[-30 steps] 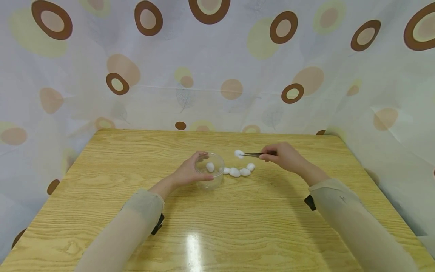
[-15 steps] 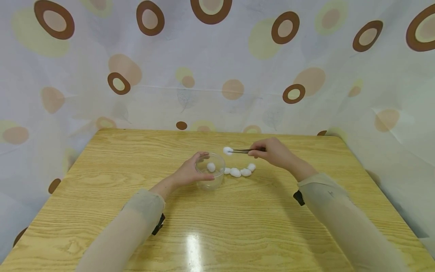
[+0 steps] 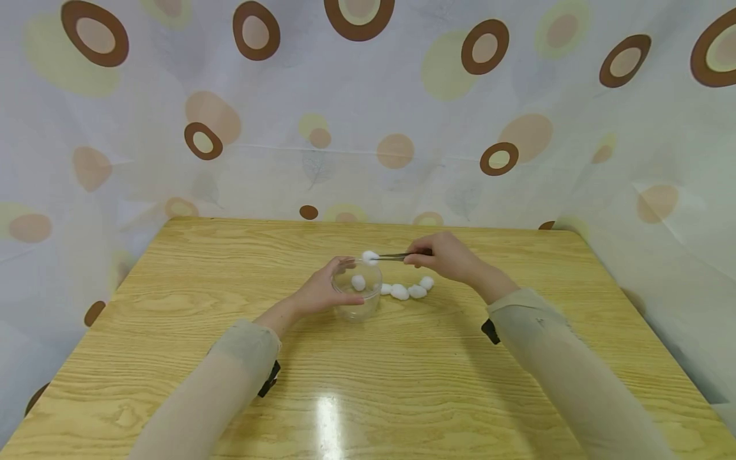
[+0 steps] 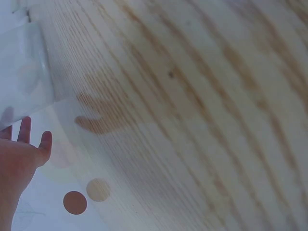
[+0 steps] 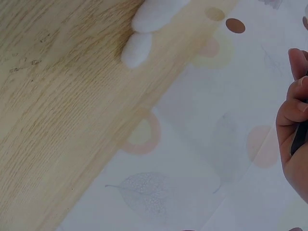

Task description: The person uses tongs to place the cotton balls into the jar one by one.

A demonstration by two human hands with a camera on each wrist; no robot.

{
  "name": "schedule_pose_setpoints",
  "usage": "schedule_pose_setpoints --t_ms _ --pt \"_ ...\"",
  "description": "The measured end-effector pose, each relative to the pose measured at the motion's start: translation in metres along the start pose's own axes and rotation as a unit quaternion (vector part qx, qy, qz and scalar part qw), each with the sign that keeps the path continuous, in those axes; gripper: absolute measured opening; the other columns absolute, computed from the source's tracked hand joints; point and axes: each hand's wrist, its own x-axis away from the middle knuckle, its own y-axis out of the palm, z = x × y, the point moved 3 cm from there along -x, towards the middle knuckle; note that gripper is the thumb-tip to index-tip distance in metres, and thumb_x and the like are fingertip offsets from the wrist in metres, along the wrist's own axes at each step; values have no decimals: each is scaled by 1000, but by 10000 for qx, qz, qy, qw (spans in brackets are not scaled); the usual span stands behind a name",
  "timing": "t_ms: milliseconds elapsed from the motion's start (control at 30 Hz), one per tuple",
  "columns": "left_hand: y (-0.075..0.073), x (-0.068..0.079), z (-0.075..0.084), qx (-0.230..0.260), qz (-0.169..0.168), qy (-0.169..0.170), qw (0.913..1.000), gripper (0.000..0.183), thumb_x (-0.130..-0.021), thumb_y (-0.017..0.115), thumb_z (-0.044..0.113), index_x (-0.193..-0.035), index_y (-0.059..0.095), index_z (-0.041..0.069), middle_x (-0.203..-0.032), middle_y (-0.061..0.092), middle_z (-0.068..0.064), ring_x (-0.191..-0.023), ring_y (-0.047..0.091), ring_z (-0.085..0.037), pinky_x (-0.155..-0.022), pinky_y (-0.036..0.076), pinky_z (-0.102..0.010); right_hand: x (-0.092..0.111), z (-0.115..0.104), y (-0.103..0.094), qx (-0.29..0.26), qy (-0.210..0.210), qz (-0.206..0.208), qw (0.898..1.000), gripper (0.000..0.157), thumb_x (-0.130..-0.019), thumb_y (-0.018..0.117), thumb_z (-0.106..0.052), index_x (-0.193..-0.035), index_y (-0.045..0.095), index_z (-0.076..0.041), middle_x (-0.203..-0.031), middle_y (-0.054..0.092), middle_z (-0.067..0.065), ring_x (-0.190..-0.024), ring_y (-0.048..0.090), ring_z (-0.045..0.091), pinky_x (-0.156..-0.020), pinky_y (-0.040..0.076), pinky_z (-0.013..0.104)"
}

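Observation:
My left hand (image 3: pixel 316 292) grips a clear plastic tub (image 3: pixel 358 312) on the table, thumb at the near side and fingers at the far side. One white cotton ball (image 3: pixel 358 282) shows through the tub. My right hand (image 3: pixel 443 257) holds metal tweezers (image 3: pixel 392 257), whose tips pinch another cotton ball (image 3: pixel 370 257) at the tub's far rim. Whether that ball touches the rim I cannot tell. In the left wrist view the tub (image 4: pixel 24 77) is cut off at the edge. The right wrist view shows the tweezers' dark end (image 5: pixel 299 138) in the hand.
Several cotton balls (image 3: pixel 399 292) lie in a curved row just right of the tub. The wooden table (image 3: pixel 368 396) runs back to a patterned curtain (image 3: pixel 345 172), which also hangs along both sides.
My right hand has moved left with the tweezers, bringing the pinched cotton ball from above the row to the tub's rim. The left hand and tub stay in place.

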Motion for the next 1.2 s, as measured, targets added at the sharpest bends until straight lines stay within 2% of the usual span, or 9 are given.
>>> schedule_pose_setpoints --t_ms 300,533,733,867,967,1200 --pt "0 -1 0 -114 24 -152 9998 89 -77 77 33 -146 24 14 -151 32 -4 -141 25 -27 -106 34 -50 -8 -9 9 -18 -143 -110 9998 16 -91 61 -21 -88 71 -9 -74 65 2 -63 55 12 -60 44 28" --pt "1 -1 -1 -66 9 -199 9998 88 -78 76 33 -146 24 14 -152 30 -7 -137 32 -30 -102 38 -48 -11 -10 13 -27 -226 -113 9997 16 -91 61 -21 -88 70 -9 -73 65 1 -63 54 11 -61 44 28" --pt "-1 -1 -2 -106 28 -184 9998 87 -77 76 33 -146 25 15 -152 31 -6 -140 26 -29 -107 32 -51 -13 -11 14 -45 -189 -136 9997 15 -91 61 -21 -87 70 -9 -73 65 2 -64 56 19 -61 44 28" --pt "-1 -1 -1 -142 38 -183 9997 86 -78 76 33 -145 25 15 -151 31 -6 -141 26 -28 -109 28 -52 -13 -10 14 -50 -178 -148 9997 15 -91 61 -20 -88 70 -9 -74 65 2 -65 57 18 -61 44 28" --pt "-1 -1 -1 -138 38 -179 9997 86 -78 76 32 -145 26 15 -151 32 -6 -141 26 -29 -109 28 -53 -12 -10 14 -57 -178 -152 9997 15 -91 61 -20 -88 70 -9 -74 65 2 -63 55 15 -60 44 28" --pt "0 -1 -1 -89 15 -186 9998 87 -78 76 32 -145 25 15 -151 31 -6 -141 25 -28 -108 31 -52 -11 -9 15 -139 -147 -148 9997 16 -91 61 -20 -89 70 -7 -74 65 3 -64 57 21 -59 43 28"
